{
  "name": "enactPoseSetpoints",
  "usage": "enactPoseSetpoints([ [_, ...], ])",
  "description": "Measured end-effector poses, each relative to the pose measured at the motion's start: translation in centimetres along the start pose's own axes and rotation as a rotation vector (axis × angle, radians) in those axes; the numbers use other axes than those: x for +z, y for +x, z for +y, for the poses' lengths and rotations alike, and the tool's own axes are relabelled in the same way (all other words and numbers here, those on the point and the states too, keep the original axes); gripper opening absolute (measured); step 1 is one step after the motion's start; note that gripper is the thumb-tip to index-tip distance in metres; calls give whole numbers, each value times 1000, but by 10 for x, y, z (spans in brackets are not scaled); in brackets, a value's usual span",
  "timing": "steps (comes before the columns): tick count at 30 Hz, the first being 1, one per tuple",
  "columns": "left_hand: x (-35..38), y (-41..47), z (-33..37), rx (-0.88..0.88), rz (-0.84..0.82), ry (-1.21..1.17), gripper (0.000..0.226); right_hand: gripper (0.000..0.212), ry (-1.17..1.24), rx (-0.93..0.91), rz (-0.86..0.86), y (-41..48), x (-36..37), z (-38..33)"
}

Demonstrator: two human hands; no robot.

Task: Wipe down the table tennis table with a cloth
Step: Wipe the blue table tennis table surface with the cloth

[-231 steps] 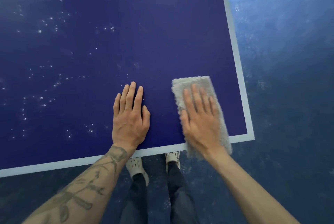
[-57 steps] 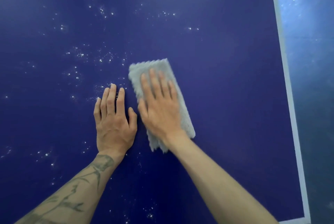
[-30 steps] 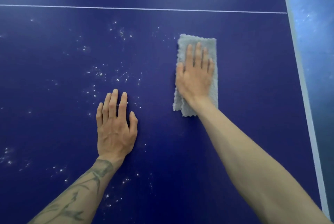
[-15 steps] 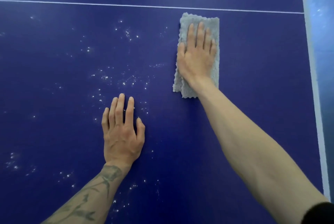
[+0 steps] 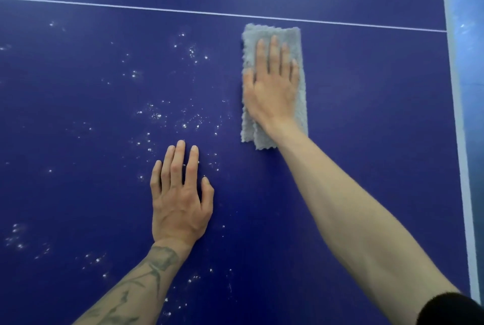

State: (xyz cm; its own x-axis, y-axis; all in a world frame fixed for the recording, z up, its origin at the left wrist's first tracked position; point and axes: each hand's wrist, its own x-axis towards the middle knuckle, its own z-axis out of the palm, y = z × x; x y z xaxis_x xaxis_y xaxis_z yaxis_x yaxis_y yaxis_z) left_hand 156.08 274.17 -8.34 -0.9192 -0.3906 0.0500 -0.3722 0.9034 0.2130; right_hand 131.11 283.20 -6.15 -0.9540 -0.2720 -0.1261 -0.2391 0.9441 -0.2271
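The dark blue table tennis table fills the view. A folded grey cloth lies flat on it just below the thin white centre line. My right hand presses down on the cloth with straight fingers, arm stretched far forward. My left hand rests flat on the bare table surface, nearer to me and left of the cloth. White specks of dust are scattered over the table to the left of the cloth and around my left hand.
The table's white side line runs down the right edge, with blue floor beyond it. More table surface lies past the centre line at the top.
Over the last second my right hand has pushed the cloth forward, up close to the centre line. My left hand has stayed flat on the table.
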Motion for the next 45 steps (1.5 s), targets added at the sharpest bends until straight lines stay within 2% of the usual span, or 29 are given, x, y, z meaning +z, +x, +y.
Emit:
enactPoseSetpoints([
  [3, 1, -1, 0, 8, 24, 2, 60, 65, -56, -304, -38, -56, 16, -22],
  [5, 1, 0, -1, 16, 32, 3, 60, 64, -54, -398, -55, -81, 17, -5],
  [6, 1, 0, -1, 18, 32, 1, 60, 64, -59, -375, -58, -83, 14, 9],
  [9, 1, -1, -1, 9, 25, 2, 60, 65, -88, -151, -27, -60, 5, 38],
  [11, 0, -1, -2, 9, 11, -6, 61, 66, -42, -13, 2, -41, 2, 31],
  [13, -3, -2, -2, 8, 8, -8, 60, 67, -12, 38, 16, -39, 6, 4],
  [15, -6, 0, 2, 1, 5, -17, 60, 67, -10, -20, -7, -53, 13, -20],
  [17, -12, 0, 2, -4, 2, -60, 59, 66, -47, -154, -27, -86, 21, -33],
  [20, -20, 4, -13, 47, -11, -167, 56, 65, -88, -262, -51, -126, 23, -19],
  [22, -26, 7, -36, 91, -7, -160, 55, 66, -87, -165, -52, -133, 18, -1],
  [24, -31, 12, -64, 62, 0, -118, 56, 65, -72, -24, -42, -123, 13, 5],
  [27, -33, 17, -96, -26, 3, -66, 57, 66, -12, 128, 18, -83, 14, -22],
  [29, -30, 17, -105, -20, 10, -37, 57, 67, 19, 161, 46, -53, 23, -52],
  [31, -26, 17, -106, -16, 15, -24, 58, 67, 10, 108, 40, -38, 33, -86],
  [34, -26, 17, -105, -24, 10, -12, 58, 67, -39, -146, 9, -62, 43, -119],
  [36, -27, 18, -105, -19, 8, -13, 58, 66, -67, -272, -10, -86, 45, -110],
  [37, -27, 18, -105, -19, 4, -14, 58, 66, -72, -280, -17, -91, 43, -100],
  [42, -26, 19, -105, -29, -10, -11, 58, 66, -50, 6, 8, -24, 25, -79],
  [45, -25, 19, -105, -24, -4, 2, 58, 66, -23, 34, 12, 17, 29, -115],
])
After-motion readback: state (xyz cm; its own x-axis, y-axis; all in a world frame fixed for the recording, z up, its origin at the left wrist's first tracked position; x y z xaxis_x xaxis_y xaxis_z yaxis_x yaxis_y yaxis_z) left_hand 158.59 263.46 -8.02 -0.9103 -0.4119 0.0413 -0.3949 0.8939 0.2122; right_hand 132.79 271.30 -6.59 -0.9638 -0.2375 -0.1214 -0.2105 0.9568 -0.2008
